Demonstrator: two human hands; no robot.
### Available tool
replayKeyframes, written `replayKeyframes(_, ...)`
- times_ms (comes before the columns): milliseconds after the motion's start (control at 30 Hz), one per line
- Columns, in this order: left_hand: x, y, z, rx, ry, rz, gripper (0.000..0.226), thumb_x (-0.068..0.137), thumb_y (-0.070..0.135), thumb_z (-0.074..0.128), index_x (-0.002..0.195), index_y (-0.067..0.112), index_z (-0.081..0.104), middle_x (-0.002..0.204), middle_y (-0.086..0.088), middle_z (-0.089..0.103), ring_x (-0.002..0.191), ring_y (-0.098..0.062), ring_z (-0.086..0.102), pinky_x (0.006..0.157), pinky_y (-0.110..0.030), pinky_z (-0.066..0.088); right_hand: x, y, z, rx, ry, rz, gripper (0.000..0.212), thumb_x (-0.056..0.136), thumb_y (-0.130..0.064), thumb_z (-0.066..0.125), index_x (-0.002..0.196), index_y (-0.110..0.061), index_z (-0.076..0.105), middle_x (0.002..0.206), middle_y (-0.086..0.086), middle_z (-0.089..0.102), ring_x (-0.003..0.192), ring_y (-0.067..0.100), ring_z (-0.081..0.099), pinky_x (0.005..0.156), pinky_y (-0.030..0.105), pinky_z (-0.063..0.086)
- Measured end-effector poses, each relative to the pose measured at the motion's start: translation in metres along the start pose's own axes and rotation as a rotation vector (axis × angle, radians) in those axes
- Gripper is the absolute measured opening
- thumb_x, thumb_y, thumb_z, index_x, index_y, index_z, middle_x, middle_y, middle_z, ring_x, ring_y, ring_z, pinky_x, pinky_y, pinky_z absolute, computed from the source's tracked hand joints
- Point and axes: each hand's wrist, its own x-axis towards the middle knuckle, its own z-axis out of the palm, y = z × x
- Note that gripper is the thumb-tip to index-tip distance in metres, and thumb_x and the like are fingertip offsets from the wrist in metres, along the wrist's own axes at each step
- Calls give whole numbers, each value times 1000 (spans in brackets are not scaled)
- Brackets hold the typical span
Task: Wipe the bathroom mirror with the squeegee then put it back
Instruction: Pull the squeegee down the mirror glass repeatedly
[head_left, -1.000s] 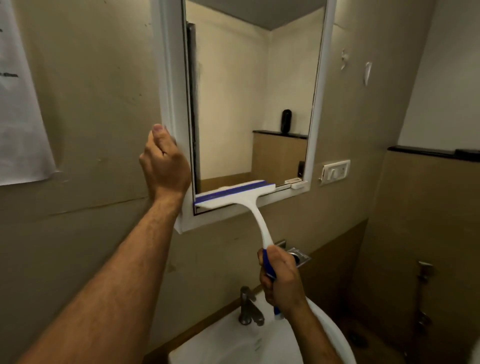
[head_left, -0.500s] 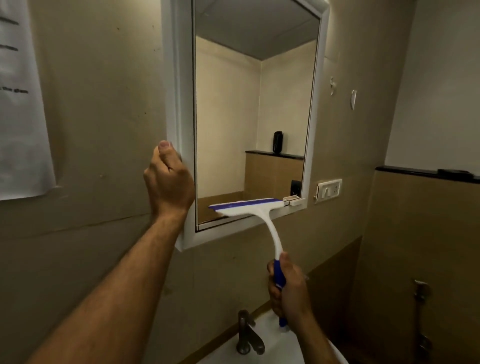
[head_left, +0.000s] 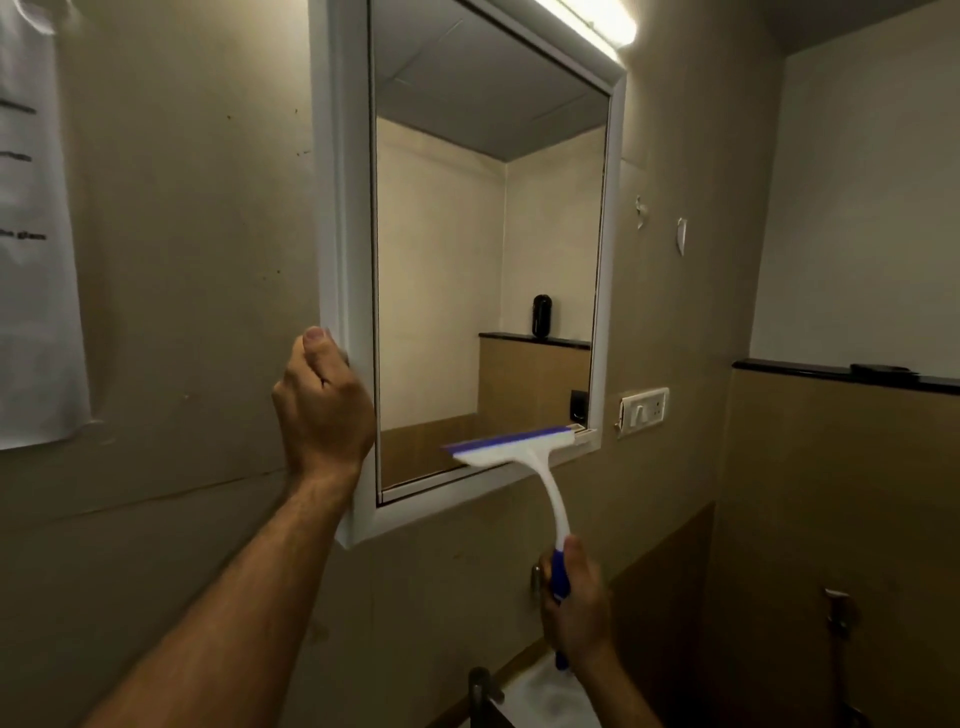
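The white plastic squeegee with the blue rubber blade (head_left: 511, 448) lay at the bottom right of the white-framed rectangular wall mirror (head_left: 488, 249), its blade running nearly level along the lower edge of the glass, its curved neck dropping down and right to the blue grip. My right hand (head_left: 574, 608) was wrapped around that grip, fingers closed tight on it, directly below the blade, so I judged any fresh stroke would call for lifting straight up. My left hand (head_left: 322, 408) gripped the mirror's left frame edge, fingers curled around it, thumb up. The grey tap (head_left: 480, 693) and white basin (head_left: 545, 696) sat below
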Motion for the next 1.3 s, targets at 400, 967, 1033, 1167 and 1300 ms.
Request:
replayKeyframes(400,1,1,0,3,3,1,38,103,21,27,70,11,42,58,5,39,51,-13,32,55,-27,13,50,-80,-6,-105,33,-147,57,90,-63,32,76,-13,55,54,-1,46,39,8,39,40,22,35)
replayKeyframes(967,-29,82,-7,-745,-766,-615,79,97,46,41,26,11,42,22,2,22,20,-9,20,30,-8,28,38,-137,24,-57,93,-279,47,92,-61,32,86,-21,57,63,1,47,48,10,42,42,24,36)
replayKeyframes(1033,-30,63,21,-834,-903,-748,64,88,48,47,49,-2,50,37,-1,-2,34,-10,-2,63,-4,33,40,-146,32,-75,77,-274,47,93,-60,32,85,-20,55,62,0,46,48,10,41,42,24,35)
replayKeyframes(1167,-36,6,76,-900,-968,-1112,32,73,43,34,65,18,16,62,4,-20,52,0,-23,66,-14,35,23,-126,37,-37,42,-192,48,96,-54,30,82,-15,53,61,3,43,47,13,37,44,26,32)
replayKeyframes(1300,-31,-28,92,-1018,-1072,-1109,32,71,38,50,62,14,31,51,6,-8,39,-3,-12,59,0,8,19,-138,36,35,2,-215,40,100,-43,32,92,-11,55,70,8,46,53,13,41,44,23,34)
